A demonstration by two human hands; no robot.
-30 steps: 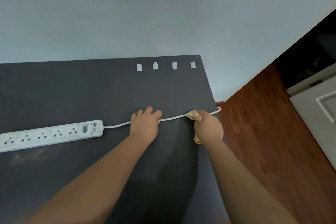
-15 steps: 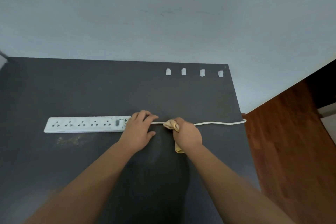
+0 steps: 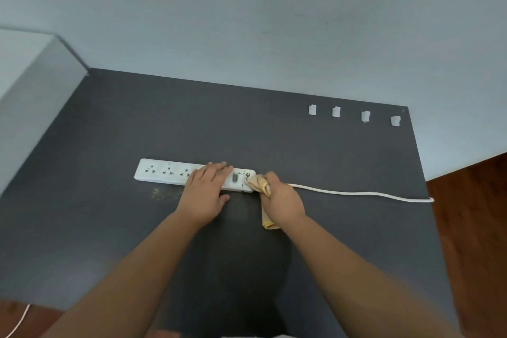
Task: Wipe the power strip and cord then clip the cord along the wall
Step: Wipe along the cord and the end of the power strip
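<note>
Since the earlier frames the right hand (image 3: 285, 200) has run the yellow cloth (image 3: 260, 185) leftward along the cord (image 3: 356, 193) to where it enters the power strip (image 3: 167, 171), and the left hand (image 3: 205, 192) has shifted from the cord onto the strip's body. The left hand lies flat on the strip near its switch end, fingers (image 3: 216, 169) extended and pressing down, not curled around anything. The right hand's fingers are closed on the bunched cloth, which appears wrapped around the cord at the strip's end. The strip lies mid-surface, parallel to the wall (image 3: 247, 22), with the cord trailing right and dropping over the right edge of the dark surface (image 3: 301, 145). The strip looks light, rigid and smooth, so it would likely slide unless pinned from above as now; the cord is limp and best pinched through the cloth. Four white clips (image 3: 336, 112) sit in a row near the back edge, well apart from the hands, with open room between. The right edge is near the cord's far end.
</note>
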